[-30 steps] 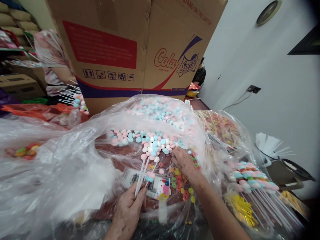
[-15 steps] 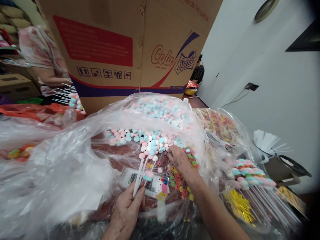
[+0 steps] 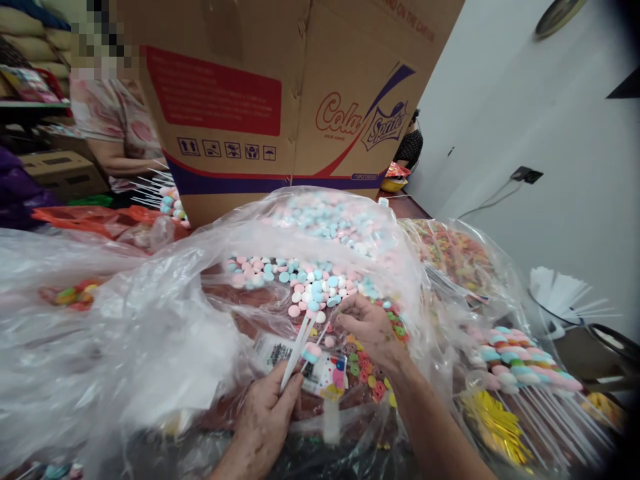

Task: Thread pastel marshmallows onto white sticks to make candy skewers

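My left hand (image 3: 265,417) is closed around several thin white sticks (image 3: 299,350) that point up and away. On one of them sits a pink-and-blue candy (image 3: 312,353). My right hand (image 3: 370,327) has its thumb and fingers pinched together near the tip of that stick; whatever is between them is hidden. Just beyond both hands lies a pile of small round pink, blue and white candies (image 3: 320,287), spilling from a clear plastic bag (image 3: 395,257). Ring-shaped coloured gummies (image 3: 367,373) lie under my right forearm. A printed packet (image 3: 320,375) is below the sticks.
A tall cardboard carton (image 3: 240,193) stands behind the bag. On the right are finished candy skewers (image 3: 525,360), gold ties (image 3: 495,427) and a container of white sticks (image 3: 560,293). Loose plastic sheeting (image 3: 145,327) covers the left. A person in a patterned shirt (image 3: 117,113) works beyond.
My right hand has drawn back slightly from the candy pile, its pinched fingers now near a stick's tip. My left hand keeps its hold on the sticks. The whole view has shifted a little.
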`<state>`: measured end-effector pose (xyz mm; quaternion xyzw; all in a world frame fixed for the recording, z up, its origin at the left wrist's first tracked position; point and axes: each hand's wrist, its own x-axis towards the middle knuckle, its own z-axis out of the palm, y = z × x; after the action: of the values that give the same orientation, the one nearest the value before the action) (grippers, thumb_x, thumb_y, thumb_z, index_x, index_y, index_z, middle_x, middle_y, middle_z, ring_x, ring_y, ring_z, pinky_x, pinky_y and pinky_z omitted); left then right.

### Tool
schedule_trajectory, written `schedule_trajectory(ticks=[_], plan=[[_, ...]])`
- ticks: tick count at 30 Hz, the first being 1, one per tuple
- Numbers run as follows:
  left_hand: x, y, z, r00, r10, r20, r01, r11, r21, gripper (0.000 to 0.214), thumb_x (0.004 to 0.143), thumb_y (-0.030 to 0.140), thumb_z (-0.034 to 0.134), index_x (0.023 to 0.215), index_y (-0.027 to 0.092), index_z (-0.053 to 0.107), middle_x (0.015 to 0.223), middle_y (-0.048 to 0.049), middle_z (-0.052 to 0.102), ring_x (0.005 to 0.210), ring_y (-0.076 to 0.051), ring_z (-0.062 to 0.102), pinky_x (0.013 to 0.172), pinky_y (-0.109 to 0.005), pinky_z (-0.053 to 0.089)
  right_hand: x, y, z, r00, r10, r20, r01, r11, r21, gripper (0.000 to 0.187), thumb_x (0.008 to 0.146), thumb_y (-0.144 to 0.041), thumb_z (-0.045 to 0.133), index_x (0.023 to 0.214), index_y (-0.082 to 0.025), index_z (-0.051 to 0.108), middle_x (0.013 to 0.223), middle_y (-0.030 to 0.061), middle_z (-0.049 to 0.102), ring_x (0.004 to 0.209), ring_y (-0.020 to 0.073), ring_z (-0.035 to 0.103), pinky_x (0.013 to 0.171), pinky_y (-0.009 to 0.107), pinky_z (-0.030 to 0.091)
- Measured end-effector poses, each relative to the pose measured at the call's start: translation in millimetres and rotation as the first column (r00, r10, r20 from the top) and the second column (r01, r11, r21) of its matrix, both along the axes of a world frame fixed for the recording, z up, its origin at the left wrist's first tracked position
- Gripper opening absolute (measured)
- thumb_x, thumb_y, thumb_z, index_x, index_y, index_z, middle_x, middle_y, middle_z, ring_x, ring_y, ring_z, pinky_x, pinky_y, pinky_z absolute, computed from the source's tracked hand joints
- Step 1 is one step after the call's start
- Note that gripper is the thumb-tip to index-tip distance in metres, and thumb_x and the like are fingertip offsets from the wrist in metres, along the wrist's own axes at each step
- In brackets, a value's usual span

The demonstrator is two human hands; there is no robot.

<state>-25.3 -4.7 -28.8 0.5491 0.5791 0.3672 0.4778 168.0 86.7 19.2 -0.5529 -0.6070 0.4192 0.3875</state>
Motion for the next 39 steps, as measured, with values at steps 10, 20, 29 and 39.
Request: schedule_trajectory(ticks=[10,20,29,39], plan=[[-1.2,0.2,8.5,0.999,-0.053,0.012,0.053,0.999,-0.006,0.033,0.090,0.042,0.045,0.068,0.020,0.055,0.053,0.0060,0.049,0.053,-0.014,0.044,0.054,-0.024,0.030,-5.4,-6.8,-4.0,0.899,0.084,-0.430,-0.163,0.975,-0.149,0.016,0.070,-0.027,0.073,0.081,-0.017,0.068,0.064,-0.0010,0.067,0.054,0.0122,0.063,0.057,0.025,0.050],[-2.8,1.1,4.9,0.999,-0.035,-0.026,0.034,0.999,-0.007,0.037,0.088,0.044,0.045,0.061,0.021,0.054,0.052,0.0042,0.050,0.052,-0.015,0.047,0.053,-0.024,0.032,-11.3,-21.4,-5.5,0.927,0.341,-0.153,-0.357,0.930,-0.089,0.017,0.077,-0.028,0.068,0.090,-0.019,0.074,0.086,0.0006,0.071,0.081,0.0168,0.064,0.074,0.027,0.048],[-4.4,-0.2,-10.0,0.999,0.013,0.048,-0.014,1.000,0.016,0.035,0.089,0.046,0.047,0.074,0.019,0.064,0.053,0.0041,0.054,0.052,-0.015,0.049,0.053,-0.023,0.037,20.3,29.5,-4.6,0.676,-0.107,0.729,-0.129,0.957,0.260,0.024,0.092,-0.016,0.045,0.094,-0.020,0.068,0.093,0.0079,0.068,0.083,0.0193,0.060,0.075,0.028,0.043],[-4.9,0.5,-15.9,0.998,0.057,0.032,-0.058,0.997,0.054,0.035,0.086,0.047,0.052,0.079,0.018,0.070,0.050,0.0033,0.057,0.049,-0.015,0.051,0.050,-0.023,0.038,11.3,31.8,-24.8,0.322,-0.183,0.929,-0.140,0.961,0.238,0.018,0.090,-0.009,0.049,0.098,-0.016,0.063,0.101,0.0114,0.064,0.095,0.0236,0.056,0.079,0.030,0.042]])
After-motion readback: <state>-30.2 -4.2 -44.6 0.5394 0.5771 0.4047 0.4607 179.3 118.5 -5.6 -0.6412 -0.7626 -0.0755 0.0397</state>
